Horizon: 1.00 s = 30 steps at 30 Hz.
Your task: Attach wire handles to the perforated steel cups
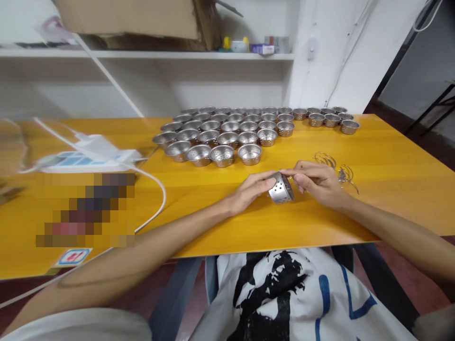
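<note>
"Cups (222, 155) in rows: what do we see inside?"
"Perforated metal walls."
"And the held cup (279, 190)?"
"On our side of the rows, tilted, clamped in our left hand (251, 187). Our right hand (318, 182) bends in at its rim; whether it grips anything, we can't tell. Curved wires (344, 177) lie this side too."

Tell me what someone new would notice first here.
Rows of shiny, perforated metal cups crowd the back of the yellow table. Nearer the front, the left hand holds one tilted cup, with the right hand's fingers at its rim. Thin curved wires lie just beyond the right hand.
</note>
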{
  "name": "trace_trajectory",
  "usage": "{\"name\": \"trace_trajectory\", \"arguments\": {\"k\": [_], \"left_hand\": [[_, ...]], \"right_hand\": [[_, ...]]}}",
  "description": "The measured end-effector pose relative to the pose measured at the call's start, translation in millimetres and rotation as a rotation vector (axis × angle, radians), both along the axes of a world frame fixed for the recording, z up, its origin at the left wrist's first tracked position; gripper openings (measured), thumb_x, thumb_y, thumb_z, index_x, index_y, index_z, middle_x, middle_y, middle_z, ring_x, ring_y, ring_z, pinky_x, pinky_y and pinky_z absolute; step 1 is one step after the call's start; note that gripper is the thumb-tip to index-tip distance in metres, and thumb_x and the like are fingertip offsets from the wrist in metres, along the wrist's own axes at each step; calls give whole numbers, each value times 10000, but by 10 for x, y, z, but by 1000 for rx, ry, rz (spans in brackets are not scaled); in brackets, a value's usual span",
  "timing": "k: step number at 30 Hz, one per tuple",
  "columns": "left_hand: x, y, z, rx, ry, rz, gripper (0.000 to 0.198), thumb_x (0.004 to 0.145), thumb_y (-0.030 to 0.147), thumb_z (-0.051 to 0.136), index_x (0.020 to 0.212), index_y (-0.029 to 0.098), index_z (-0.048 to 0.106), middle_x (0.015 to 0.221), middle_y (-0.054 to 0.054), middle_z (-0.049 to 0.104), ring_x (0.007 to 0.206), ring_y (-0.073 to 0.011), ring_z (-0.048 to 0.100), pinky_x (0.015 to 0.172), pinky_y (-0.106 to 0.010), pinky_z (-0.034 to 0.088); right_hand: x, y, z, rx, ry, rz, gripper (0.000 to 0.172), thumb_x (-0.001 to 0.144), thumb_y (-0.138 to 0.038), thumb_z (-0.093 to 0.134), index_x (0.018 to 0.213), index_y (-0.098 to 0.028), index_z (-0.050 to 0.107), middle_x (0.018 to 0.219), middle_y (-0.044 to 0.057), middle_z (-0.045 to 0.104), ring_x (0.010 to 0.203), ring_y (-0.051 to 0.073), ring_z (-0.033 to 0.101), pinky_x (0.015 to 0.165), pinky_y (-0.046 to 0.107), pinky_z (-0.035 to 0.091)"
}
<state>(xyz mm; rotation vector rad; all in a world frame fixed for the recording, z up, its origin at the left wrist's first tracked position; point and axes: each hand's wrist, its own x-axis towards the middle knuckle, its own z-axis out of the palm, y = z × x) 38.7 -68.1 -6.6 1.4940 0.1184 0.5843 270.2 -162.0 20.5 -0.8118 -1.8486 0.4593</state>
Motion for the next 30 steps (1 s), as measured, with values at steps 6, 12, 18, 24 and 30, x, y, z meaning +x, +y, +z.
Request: {"name": "trace_trajectory", "arguments": {"k": [6,12,18,24,30], "left_hand": [[-13,-9,16,-44,52,42,633,988,656,769,1358,143,795,1319,-164,820,1192,-334,764,1036,-425,542],[4,-8,33,1,40,57,621,969,665,788,1319,153,809,1325,-151,813,1287,-349,722,1063,-430,522],[-2,13,22,30,56,34,613,980,631,784,1338,133,796,1295,-167,819,1276,-365,727,1050,-441,526],[-5,-20,62,2,58,28,601,981,623,782,1310,120,798,1335,-183,805,1264,-368,736,1032,-436,541],[1,-7,47,20,65,44,605,969,638,792,1312,140,812,1288,-156,817,1272,-358,725,1040,-432,531]], "right_hand": [[16,19,-6,-250,149,95,322,1068,-479,788,914,-213,882,722,-6,638,633,112,525,575,273,398],[-7,35,-58,-348,189,191,487,1082,-476,771,694,-187,727,673,-32,587,604,90,497,603,275,372],[-48,44,-100,-376,237,215,554,1086,-495,761,631,-194,665,638,-25,620,640,116,560,670,294,410],[-66,48,-95,-391,264,231,551,1071,-505,780,631,-194,665,646,-22,628,651,120,584,677,291,425],[-56,51,-105,-417,262,231,518,1063,-482,796,645,-200,683,650,-20,633,656,123,576,672,294,427]]}}
